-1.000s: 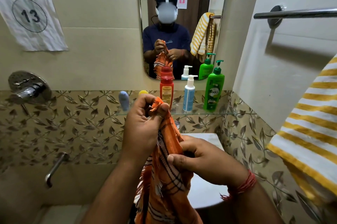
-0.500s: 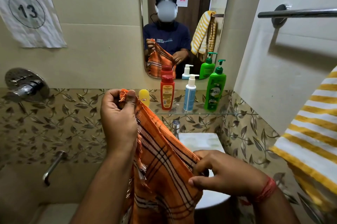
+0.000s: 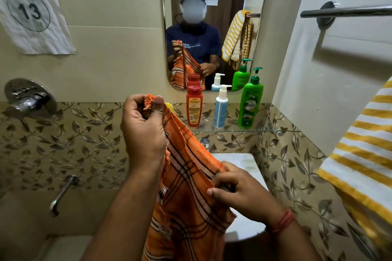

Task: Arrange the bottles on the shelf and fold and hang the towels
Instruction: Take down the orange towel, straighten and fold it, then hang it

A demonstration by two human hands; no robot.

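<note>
An orange checked towel (image 3: 186, 192) hangs between my hands in front of the sink. My left hand (image 3: 144, 131) pinches its fringed top corner, raised near the shelf. Lower right, my right hand (image 3: 239, 192) pinches the towel's upper edge. On the glass shelf (image 3: 267, 129) stand a red bottle (image 3: 194, 106), a white and blue pump bottle (image 3: 220, 109) and a green pump bottle (image 3: 250, 101). A yellow object (image 3: 169, 106) peeks out behind my left hand. A yellow and white striped towel (image 3: 360, 154) hangs at the right edge.
A metal towel bar (image 3: 347, 11) is fixed high on the right wall. A mirror (image 3: 212, 6) hangs above the shelf. A white sink (image 3: 244, 163) lies below it. A shower valve (image 3: 27, 97) and spout (image 3: 63, 192) are on the left wall.
My hands have drawn apart, spreading the bunched orange towel out along its top edge. My left hand moved left and up, the right hand down and right.
</note>
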